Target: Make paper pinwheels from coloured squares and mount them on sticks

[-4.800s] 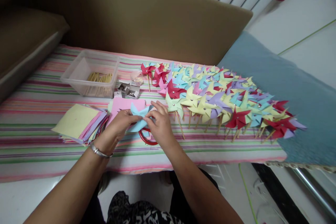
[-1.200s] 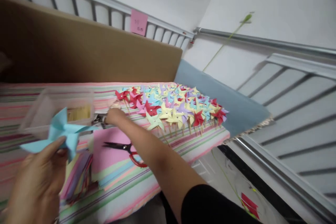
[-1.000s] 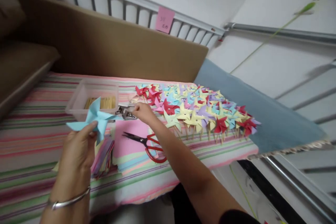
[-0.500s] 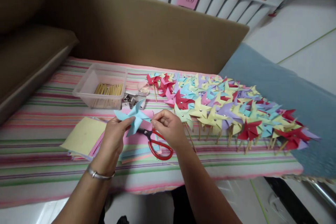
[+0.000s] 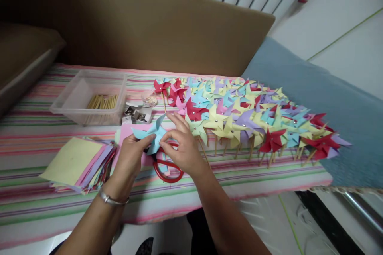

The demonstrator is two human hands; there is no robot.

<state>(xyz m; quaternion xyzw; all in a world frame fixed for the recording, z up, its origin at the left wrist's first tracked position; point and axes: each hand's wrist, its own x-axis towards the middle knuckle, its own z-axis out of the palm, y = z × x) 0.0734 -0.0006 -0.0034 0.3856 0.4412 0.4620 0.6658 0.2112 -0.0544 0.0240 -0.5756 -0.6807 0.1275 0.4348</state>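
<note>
My left hand [image 5: 131,153] pinches a light blue paper pinwheel [image 5: 156,129] between thumb and fingers; no stick shows on it. Thumb and index finger of my right hand [image 5: 184,149] close on its right-hand blade, while the other fingers stretch up and away. Under my hands lie red-handled scissors [image 5: 167,180], their blades mostly hidden, over pink and blue paper sheets. A stack of coloured paper squares [image 5: 72,159], yellow on top, sits left of my left wrist.
Behind it stands a clear plastic tub [image 5: 89,116] with short wooden sticks [image 5: 103,102]. Beside it are a small box of metal fasteners [image 5: 138,116] and a round clear container [image 5: 149,99]. Many finished pinwheels [image 5: 230,127] spread over the right side. A cardboard panel [image 5: 149,28] closes off the back.
The view has swung right, so the table's things sit further left. My right hand has come closer to the pinwheel's middle, its outer fingers now extended instead of curled.
</note>
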